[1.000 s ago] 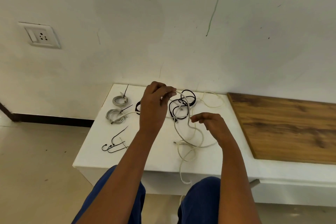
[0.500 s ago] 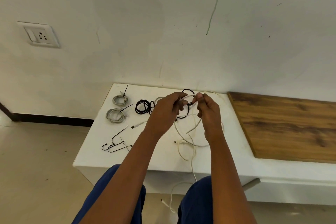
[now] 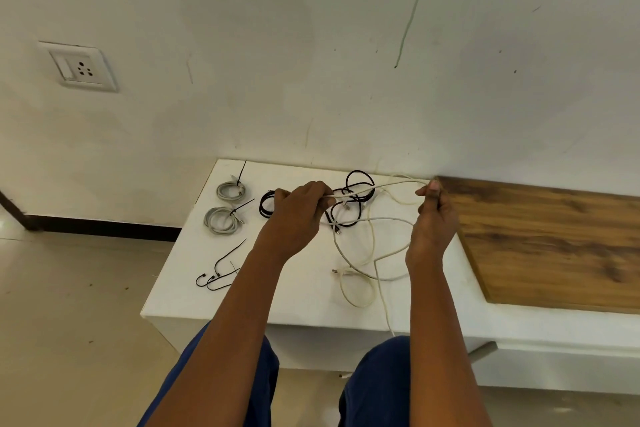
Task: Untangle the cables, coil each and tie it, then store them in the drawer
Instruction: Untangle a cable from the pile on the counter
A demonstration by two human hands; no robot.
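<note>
- White cable [image 3: 375, 188] is stretched between my two hands, long axis running left to right, raised above the white tabletop [image 3: 298, 288] at the far side.
- Left hand [image 3: 298, 210] pinches the cable's left end, fingers curled round it, just above the tangle of black cable [image 3: 349, 199].
- Right hand [image 3: 433, 218] pinches the same cable farther right, thumb up, near the wooden panel [image 3: 554, 239].
- The slack drops from the right hand in loose loops onto the near tabletop; one run trails off the near edge.
- My judgement: the coming move turns on whether the white run clears the black tangle; the left hand is nearer to it.
- Two grey coils [image 3: 227, 206], already tied, lie far left; spare black ties [image 3: 221, 270] near left.
</note>
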